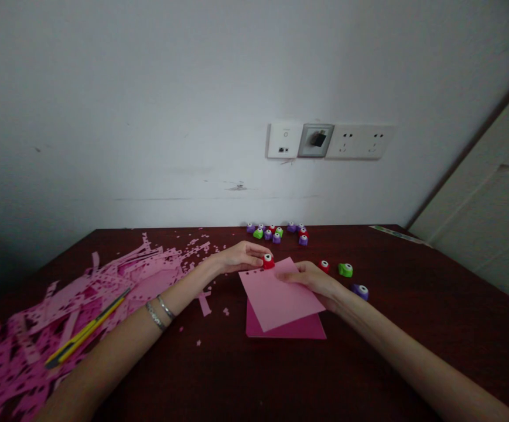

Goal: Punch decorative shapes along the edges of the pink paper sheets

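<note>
A small red craft punch [267, 261] with a white top is gripped in my left hand [244, 257], at the far edge of a light pink sheet of paper [276, 302]. Several small dark holes run along that edge, left of the punch. My right hand [313, 278] pinches the sheet near its upper right side, thumb on top. Beneath the sheet lies a darker pink stack of paper [287, 329] on the table. The punch hides the part of the paper edge inside it.
Punched pink scraps [87, 310] are heaped at the left, with a yellow utility knife [89, 328] on them. Beyond my right hand lie a red punch [323, 266], a green punch [345, 269] and a purple punch [360, 291]. Several more punches [268, 234] stand by the wall.
</note>
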Tool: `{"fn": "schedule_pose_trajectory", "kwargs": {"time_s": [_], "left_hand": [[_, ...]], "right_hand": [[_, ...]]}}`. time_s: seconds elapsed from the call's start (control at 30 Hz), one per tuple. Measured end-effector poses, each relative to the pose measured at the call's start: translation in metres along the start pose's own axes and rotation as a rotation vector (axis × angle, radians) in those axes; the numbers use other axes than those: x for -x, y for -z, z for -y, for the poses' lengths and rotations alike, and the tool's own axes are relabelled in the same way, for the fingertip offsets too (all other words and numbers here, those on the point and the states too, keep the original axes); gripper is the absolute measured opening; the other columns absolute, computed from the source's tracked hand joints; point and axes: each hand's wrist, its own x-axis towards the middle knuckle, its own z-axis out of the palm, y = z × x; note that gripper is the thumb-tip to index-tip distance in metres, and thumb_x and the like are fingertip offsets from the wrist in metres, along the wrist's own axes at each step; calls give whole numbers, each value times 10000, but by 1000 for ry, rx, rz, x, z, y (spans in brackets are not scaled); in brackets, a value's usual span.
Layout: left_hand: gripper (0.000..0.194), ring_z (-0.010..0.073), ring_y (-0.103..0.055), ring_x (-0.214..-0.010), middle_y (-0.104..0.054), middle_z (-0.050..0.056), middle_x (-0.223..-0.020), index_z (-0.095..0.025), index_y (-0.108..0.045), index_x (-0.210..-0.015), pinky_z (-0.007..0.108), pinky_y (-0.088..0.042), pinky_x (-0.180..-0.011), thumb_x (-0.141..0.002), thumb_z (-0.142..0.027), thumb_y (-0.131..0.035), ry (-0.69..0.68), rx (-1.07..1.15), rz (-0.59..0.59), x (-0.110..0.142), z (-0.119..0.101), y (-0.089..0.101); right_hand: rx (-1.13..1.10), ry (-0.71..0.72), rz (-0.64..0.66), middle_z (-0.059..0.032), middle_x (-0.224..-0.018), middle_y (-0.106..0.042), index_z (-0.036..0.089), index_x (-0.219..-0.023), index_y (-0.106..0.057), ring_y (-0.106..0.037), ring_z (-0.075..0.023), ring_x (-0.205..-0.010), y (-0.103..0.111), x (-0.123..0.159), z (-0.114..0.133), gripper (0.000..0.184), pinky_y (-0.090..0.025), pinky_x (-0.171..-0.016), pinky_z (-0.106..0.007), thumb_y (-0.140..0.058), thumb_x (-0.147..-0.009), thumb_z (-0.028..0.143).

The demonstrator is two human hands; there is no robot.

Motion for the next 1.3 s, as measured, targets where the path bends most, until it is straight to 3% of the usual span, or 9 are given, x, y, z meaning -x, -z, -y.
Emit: {"fn": "schedule_pose_trajectory", "kwargs": {"time_s": [0.23,0.4,0.53,0.67,0.73,0.83,0.93,1.17,1.3], "left_hand": [[411,107,-590,-744,-636,49,-867,-118,-633,-973,248,-432,-716,-585,-157,-763,-16,3,10,1,1,4],[459,153,-626,-714,-652,69,-875,-104,-608,-992,338,-464,-760,-581,-214,-780,-92,93,-86,3,-4,18],[374,159,-634,-717,-658,100,-894,-93,-596,-981,342,-471,-760,-646,-180,-740,-123,143,-136,2,-6,25],[274,155,-637,-725,-658,107,-898,-86,-599,-955,333,-475,-763,-708,-162,-689,-118,166,-144,-1,-3,24],[271,149,-635,-713,-657,109,-896,-83,-599,-961,332,-474,-766,-719,-174,-681,-110,165,-141,-2,-2,23],[290,150,-635,-708,-656,102,-880,-86,-600,-970,327,-471,-770,-715,-194,-687,-99,172,-139,-2,0,20],[271,151,-630,-718,-656,92,-863,-95,-607,-962,325,-462,-782,-724,-205,-679,-81,176,-140,-2,1,17],[251,142,-622,-713,-660,79,-826,-102,-625,-960,317,-454,-768,-734,-204,-666,-51,204,-87,-4,1,5],[268,154,-629,-728,-658,101,-859,-88,-633,-970,320,-449,-764,-730,-202,-666,-53,227,-22,-6,3,-7]], "right_hand": [[1,17,17,-69,-719,-680,96,-800,-668,-610,-134,-573,-2,2,0,264,-460,-549,-243,-734,-622,278],[35,16,39,-77,-742,-682,95,-788,-673,-610,-139,-584,-5,4,0,259,-464,-568,-255,-734,-612,275],[112,97,22,-73,-757,-686,105,-782,-675,-616,-155,-606,1,-1,-3,250,-475,-600,-283,-721,-607,278],[392,124,-36,-36,-662,-663,123,-746,-674,-581,-147,-552,14,-9,-4,232,-438,-523,-262,-687,-628,323],[600,203,-89,-12,-579,-623,137,-667,-667,-536,-130,-509,20,-11,-3,218,-385,-474,-239,-670,-642,353],[925,347,-257,-13,-519,-581,162,-570,-651,-490,-127,-483,28,-8,2,261,-320,-451,-242,-648,-662,406],[1064,429,-388,-43,-584,-623,183,-618,-672,-527,-157,-526,34,-4,9,233,-339,-487,-262,-644,-675,407],[815,582,-298,-42,-811,-689,208,-801,-699,-606,-198,-752,27,0,20,169,-448,-691,-312,-597,-736,327],[616,559,-223,-46,-869,-678,202,-935,-669,-604,-180,-751,13,2,20,255,-482,-633,-300,-601,-737,345]]}}
